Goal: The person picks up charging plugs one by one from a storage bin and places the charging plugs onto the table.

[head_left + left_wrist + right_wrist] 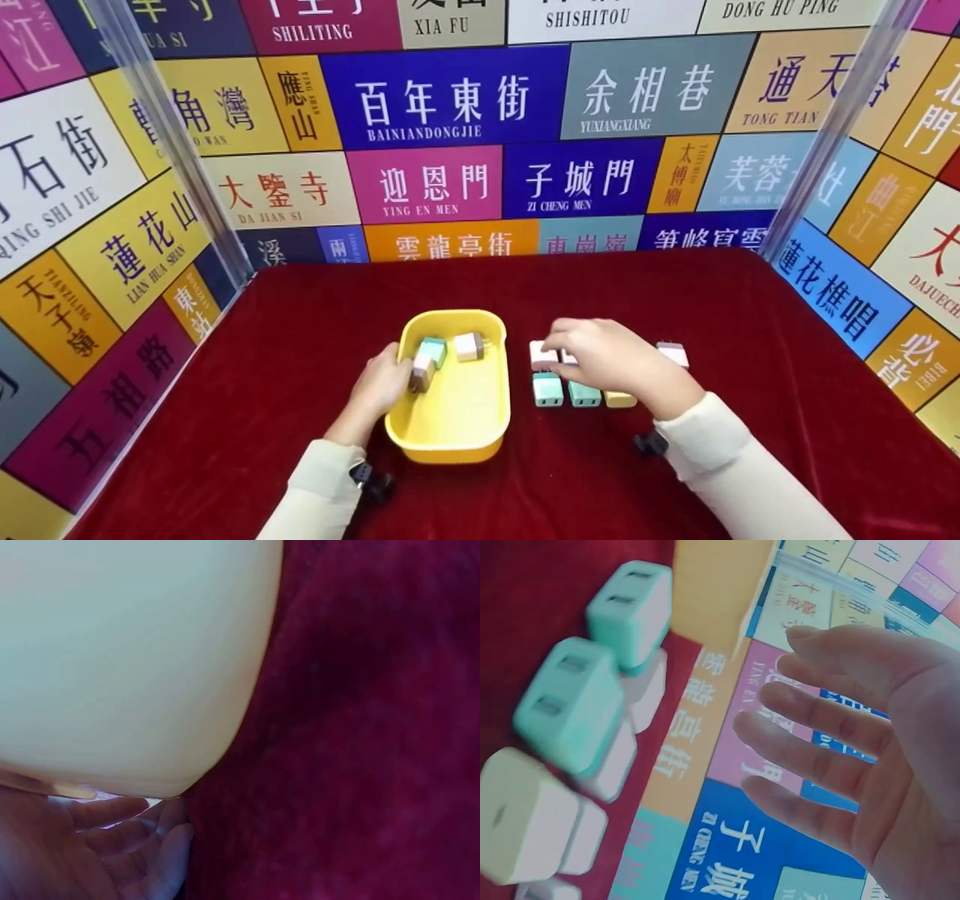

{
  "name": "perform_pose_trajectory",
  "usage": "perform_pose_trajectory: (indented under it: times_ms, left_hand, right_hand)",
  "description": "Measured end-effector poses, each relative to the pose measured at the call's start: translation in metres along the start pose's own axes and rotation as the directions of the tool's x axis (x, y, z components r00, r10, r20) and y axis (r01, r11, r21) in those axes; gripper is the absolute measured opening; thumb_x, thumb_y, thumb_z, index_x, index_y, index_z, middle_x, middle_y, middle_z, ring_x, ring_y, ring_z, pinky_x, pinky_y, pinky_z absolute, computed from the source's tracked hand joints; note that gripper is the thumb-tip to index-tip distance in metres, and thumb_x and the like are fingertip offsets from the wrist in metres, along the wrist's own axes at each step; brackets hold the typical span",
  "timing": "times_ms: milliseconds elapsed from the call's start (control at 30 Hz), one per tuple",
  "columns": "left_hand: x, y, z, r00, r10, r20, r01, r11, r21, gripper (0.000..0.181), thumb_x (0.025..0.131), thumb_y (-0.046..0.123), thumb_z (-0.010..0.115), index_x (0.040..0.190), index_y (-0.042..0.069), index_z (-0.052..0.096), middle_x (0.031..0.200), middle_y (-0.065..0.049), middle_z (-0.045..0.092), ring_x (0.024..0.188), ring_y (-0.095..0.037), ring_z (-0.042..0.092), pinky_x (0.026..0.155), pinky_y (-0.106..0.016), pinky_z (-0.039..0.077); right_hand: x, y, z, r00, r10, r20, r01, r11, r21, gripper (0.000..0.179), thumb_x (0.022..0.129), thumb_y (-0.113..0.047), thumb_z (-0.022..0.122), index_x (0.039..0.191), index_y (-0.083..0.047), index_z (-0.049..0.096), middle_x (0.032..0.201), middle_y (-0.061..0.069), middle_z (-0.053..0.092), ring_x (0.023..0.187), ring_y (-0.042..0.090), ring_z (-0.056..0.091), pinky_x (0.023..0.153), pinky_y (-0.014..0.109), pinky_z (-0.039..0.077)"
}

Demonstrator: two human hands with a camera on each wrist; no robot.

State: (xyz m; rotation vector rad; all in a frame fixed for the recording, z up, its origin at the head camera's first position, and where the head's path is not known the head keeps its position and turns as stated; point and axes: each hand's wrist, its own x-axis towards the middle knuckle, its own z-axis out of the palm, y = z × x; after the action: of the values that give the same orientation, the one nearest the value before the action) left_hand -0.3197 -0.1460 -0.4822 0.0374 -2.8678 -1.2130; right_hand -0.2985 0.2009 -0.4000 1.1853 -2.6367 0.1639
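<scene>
My left hand (pixel 381 381) holds the left rim of a yellow plastic tub (pixel 450 454); the left wrist view shows its fingers against the tub's wall (pixel 135 675). Inside lie a teal charger plug (pixel 433 349), a white and brown charger plug (pixel 423 370) and a white and grey one with prongs (pixel 469 346). Over the chargers right of the tub hovers my right hand (pixel 604 356), fingers spread and holding nothing in the right wrist view. Near it sit teal chargers (pixel 548 391) (pixel 568 701), a yellow charger (pixel 525 817) and a white one (pixel 543 355); the hand hides others partly.
Another white and grey charger (pixel 673 354) lies right of my right hand. Dark red cloth (pixel 300 300) covers the table. Clear corner posts (pixel 817 142) and panels of colourful sign lettering (pixel 450 97) stand around the back and sides.
</scene>
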Motion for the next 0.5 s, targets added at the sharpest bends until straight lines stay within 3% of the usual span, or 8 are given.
perform_pose_trajectory:
  times_ms: [200, 500]
  left_hand:
    - [0.0, -0.002, 0.001, 1.0, 0.005, 0.005, -0.005, 1.0, -0.01, 0.032, 0.106, 0.021, 0.047, 0.127, 0.004, 0.063, 0.113, -0.018, 0.07, 0.098, -0.031, 0.067, 0.089, -0.05, 0.055]
    - [0.001, -0.001, 0.001, 1.0, 0.004, -0.005, -0.004, 1.0, -0.01, 0.029, 0.105, 0.022, 0.048, 0.124, 0.004, 0.063, 0.11, -0.017, 0.069, 0.097, -0.031, 0.065, 0.089, -0.05, 0.055]
  right_hand:
    - [0.026, -0.012, -0.009, 0.999, 0.032, 0.025, -0.033, 0.999, 0.036, 0.022, 0.095, -0.022, 0.081, 0.115, -0.012, 0.081, 0.107, 0.003, 0.072, 0.096, 0.02, 0.07, 0.088, 0.042, 0.06]
    - [0.065, -0.035, 0.004, 0.997, -0.008, 0.073, 0.004, 0.999, 0.046, 0.022, 0.096, -0.019, 0.078, 0.117, -0.013, 0.08, 0.107, 0.005, 0.071, 0.09, 0.021, 0.066, 0.087, 0.039, 0.06]
